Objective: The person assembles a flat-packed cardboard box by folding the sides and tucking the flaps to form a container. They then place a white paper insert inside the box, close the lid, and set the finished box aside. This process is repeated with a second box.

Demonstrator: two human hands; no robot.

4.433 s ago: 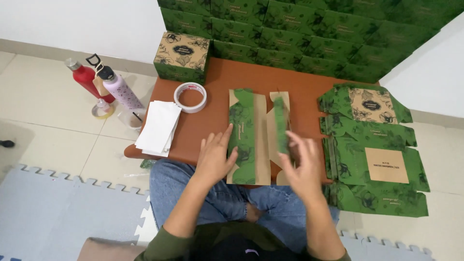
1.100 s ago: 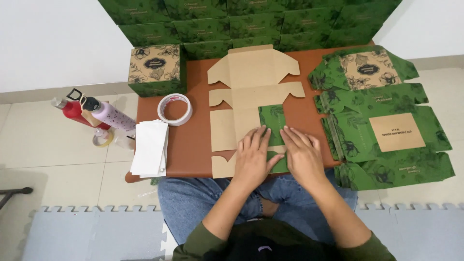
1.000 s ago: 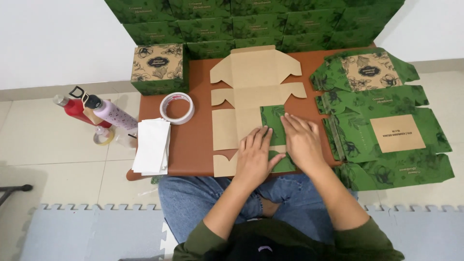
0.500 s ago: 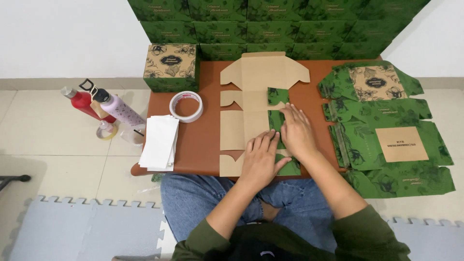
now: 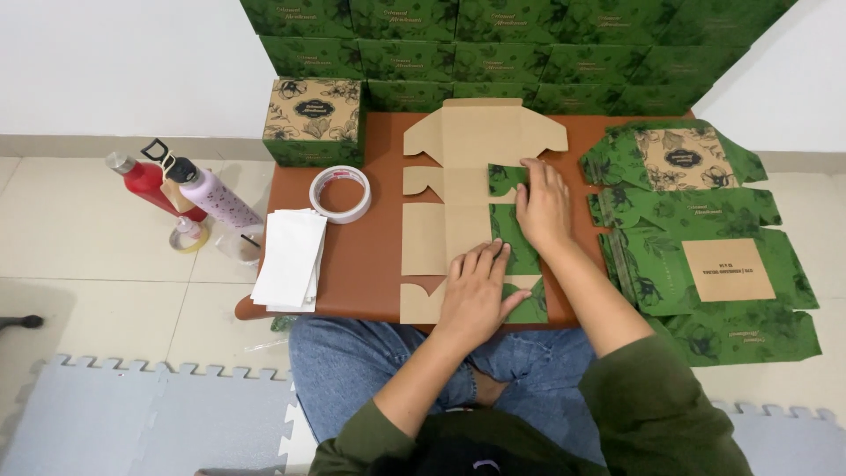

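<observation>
I see a low table [image 5: 370, 264] in front of the seated person. A flat unfolded box blank [image 5: 458, 203] lies on the table's middle, running from its far edge to its near edge. The left hand [image 5: 476, 295] rests flat on the blank's near part; the right hand [image 5: 544, 204] rests on its folded-over right side, farther back. Left of the blank lies a tape roll [image 5: 340, 194], and nearer, a stack of papers [image 5: 291, 271] overhangs the table's left edge. An assembled box [image 5: 314, 121] sits at the far left corner. Two bottles [image 5: 176, 189] stand on the floor to the left. A pile of flat blanks [image 5: 705, 238] lies to the right. Stacked boxes [image 5: 493, 44] line the wall behind.
</observation>
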